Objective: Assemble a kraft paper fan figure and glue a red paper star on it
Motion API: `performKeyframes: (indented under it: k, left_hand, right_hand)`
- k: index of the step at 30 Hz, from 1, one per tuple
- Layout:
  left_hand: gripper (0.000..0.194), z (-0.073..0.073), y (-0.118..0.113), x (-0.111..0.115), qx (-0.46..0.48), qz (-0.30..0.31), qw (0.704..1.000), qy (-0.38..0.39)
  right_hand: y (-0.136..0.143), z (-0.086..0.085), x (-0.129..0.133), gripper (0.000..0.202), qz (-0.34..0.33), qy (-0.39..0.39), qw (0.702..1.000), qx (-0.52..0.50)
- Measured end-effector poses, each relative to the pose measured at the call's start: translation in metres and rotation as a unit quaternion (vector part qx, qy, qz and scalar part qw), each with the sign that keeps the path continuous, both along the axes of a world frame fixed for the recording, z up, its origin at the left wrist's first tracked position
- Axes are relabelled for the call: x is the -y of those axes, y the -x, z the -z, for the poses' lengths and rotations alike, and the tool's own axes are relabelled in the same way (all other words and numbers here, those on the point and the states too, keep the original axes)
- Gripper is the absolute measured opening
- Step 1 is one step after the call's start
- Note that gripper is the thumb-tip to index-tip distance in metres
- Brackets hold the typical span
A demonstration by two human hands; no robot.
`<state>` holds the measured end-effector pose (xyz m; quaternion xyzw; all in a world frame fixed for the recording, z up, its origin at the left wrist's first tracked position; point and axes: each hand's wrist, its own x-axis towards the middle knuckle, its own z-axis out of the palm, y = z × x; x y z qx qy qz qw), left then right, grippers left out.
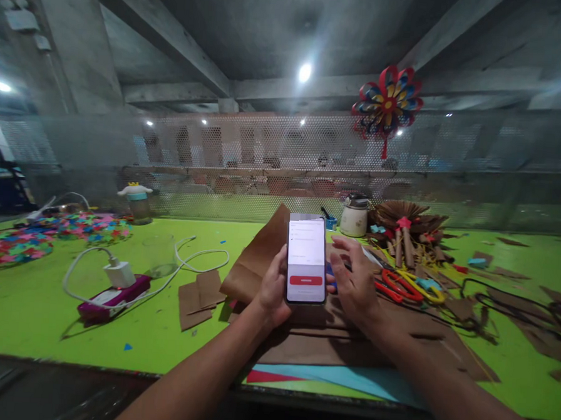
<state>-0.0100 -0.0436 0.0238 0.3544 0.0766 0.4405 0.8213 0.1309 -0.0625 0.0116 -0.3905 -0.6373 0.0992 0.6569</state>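
A smartphone (pixel 306 255) is held upright with its lit screen facing me; a red button shows on the white page. My left hand (pixel 276 285) is closed round its left side, thumb along the edge, and some fingertips show at the right edge. Just right of the phone hovers my right hand (pixel 354 280), fingers apart and slightly bent, holding nothing. Both hands are above brown paper sheets (pixel 320 350) stacked at the table's front. A curled brown sheet (pixel 256 259) rises behind my left hand.
Red-handled scissors (pixel 401 285) and yellow-handled scissors (pixel 422 285) lie right among paper scraps. A purple power strip (pixel 113 298) with a white charger (pixel 120 273) and a clear cup (pixel 159 257) stand left. A lidded jar (pixel 354 215) stands behind. A mesh divider (pixel 246 152) bounds the green table (pixel 160 348).
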Motion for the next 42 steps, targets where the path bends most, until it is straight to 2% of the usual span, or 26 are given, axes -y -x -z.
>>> performKeyframes:
  k: [3,7,24,32,42]
  left_hand:
    - [0.046,0.0,-0.001,0.0,-0.007,-0.034,0.999,0.012]
    - [0.045,0.0,-0.001,-0.001,-0.024,-0.049,0.998,0.02]
    - [0.05,0.001,-0.001,0.0,-0.034,-0.054,0.998,0.013]
    - [0.047,0.0,-0.001,0.0,-0.047,-0.079,0.995,0.027]
    - [0.045,0.0,-0.003,0.001,-0.033,-0.081,0.996,0.034]
  right_hand:
    - [0.001,-0.008,0.007,0.023,0.099,-0.107,0.985,0.09]
    - [0.004,-0.011,0.013,0.015,0.108,-0.151,0.97,0.154]
    - [0.008,-0.006,0.013,0.015,0.108,-0.157,0.965,0.181]
    - [0.009,-0.008,0.018,0.017,0.113,-0.149,0.952,0.244]
    - [0.013,-0.009,0.02,0.023,0.128,-0.148,0.933,0.304]
